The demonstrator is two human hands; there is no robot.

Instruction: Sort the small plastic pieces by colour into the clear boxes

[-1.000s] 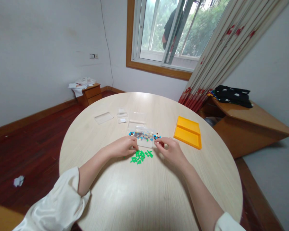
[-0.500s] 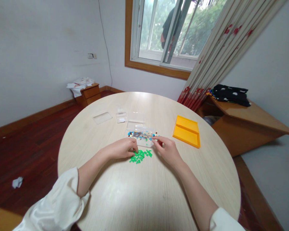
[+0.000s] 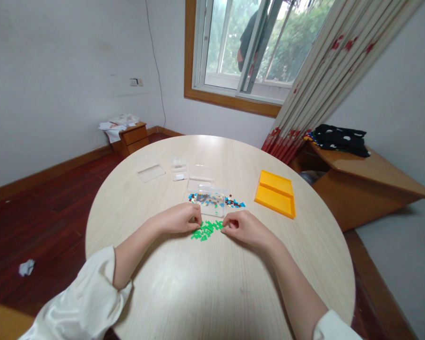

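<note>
A small heap of green plastic pieces (image 3: 204,231) lies on the table in front of me, between both hands. At its left edge rests my left hand (image 3: 180,218), fingers curled and tips pinched together; what they hold, if anything, is hidden. My right hand (image 3: 246,227) touches the heap's right edge, thumb and forefinger closed in a pinch on something too small to make out. Just beyond stands a clear plastic box (image 3: 217,212) with mixed small pieces in and behind it. Blue and brown pieces (image 3: 235,203) are scattered to its right, more blue ones (image 3: 192,198) to its left.
A yellow two-part tray (image 3: 275,193) lies on the right of the round table (image 3: 212,293). Farther back are a clear lid (image 3: 151,173), a small open clear case (image 3: 179,173) and another clear container (image 3: 200,179). A curtain (image 3: 304,94) hangs beside the window.
My right hand has come down and toward me, from the scattered pieces beside the clear box to the green heap's right edge. My left hand has hardly moved.
</note>
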